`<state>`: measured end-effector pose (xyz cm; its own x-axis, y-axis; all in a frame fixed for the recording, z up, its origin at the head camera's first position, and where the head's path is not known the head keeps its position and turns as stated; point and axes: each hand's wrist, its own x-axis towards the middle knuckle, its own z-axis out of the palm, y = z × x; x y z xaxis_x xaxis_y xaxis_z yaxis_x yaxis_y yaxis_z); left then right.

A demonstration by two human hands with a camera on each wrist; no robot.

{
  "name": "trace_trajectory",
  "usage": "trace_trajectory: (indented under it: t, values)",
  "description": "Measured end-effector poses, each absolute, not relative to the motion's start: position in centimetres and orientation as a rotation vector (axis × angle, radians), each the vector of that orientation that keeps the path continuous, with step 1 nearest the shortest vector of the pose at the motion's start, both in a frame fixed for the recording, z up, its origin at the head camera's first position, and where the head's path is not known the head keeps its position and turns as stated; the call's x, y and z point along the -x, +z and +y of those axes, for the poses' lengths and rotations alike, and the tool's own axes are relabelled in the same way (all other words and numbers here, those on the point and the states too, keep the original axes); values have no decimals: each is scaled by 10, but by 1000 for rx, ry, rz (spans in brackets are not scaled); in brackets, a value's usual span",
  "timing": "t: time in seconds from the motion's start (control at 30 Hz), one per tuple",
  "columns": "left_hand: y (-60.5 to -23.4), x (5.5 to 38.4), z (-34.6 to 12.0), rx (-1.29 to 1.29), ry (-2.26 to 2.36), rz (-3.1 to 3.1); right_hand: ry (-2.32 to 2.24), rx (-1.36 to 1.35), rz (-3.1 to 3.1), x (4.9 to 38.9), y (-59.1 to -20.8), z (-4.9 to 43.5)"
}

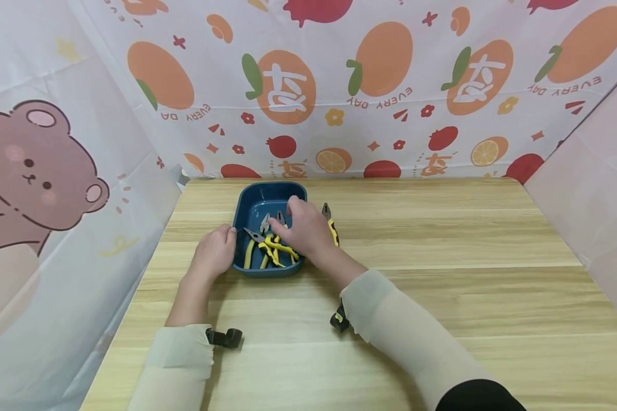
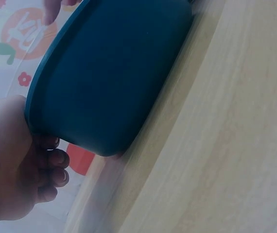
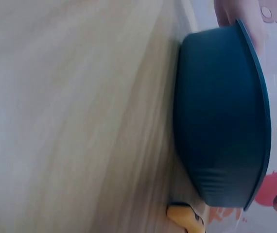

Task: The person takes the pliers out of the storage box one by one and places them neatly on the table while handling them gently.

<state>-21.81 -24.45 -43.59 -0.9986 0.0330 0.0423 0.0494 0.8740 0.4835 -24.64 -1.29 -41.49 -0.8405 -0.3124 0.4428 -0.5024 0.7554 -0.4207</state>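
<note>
A blue plastic bin stands on the table with several yellow-handled pliers lying jumbled inside. At its left side my left hand grips the rim; in the left wrist view the fingers are curled by the bin's outer wall. My right hand is over the bin's right side, above the pliers, thumb and forefinger spread apart with nothing seen between them. Another pair of pliers lies on the table just right of the bin, partly hidden by that hand. Its yellow handle shows in the right wrist view.
The wooden table stretches to the right and toward the front. Behind it hangs a fruit-print cloth, and a bear-print cloth hangs on the left. Small black wrist cameras sit at both cuffs.
</note>
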Motion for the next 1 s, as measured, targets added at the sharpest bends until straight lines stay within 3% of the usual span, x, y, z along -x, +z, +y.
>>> trace_trajectory:
  t: [0.27,1.0]
  values:
    - [-434,218,-243,46,-787,-3012,779,-795,-2627,242,-424,-26]
    - [-436,218,-244,51,-786,-3042,534,-770,-2937,245,-434,-36]
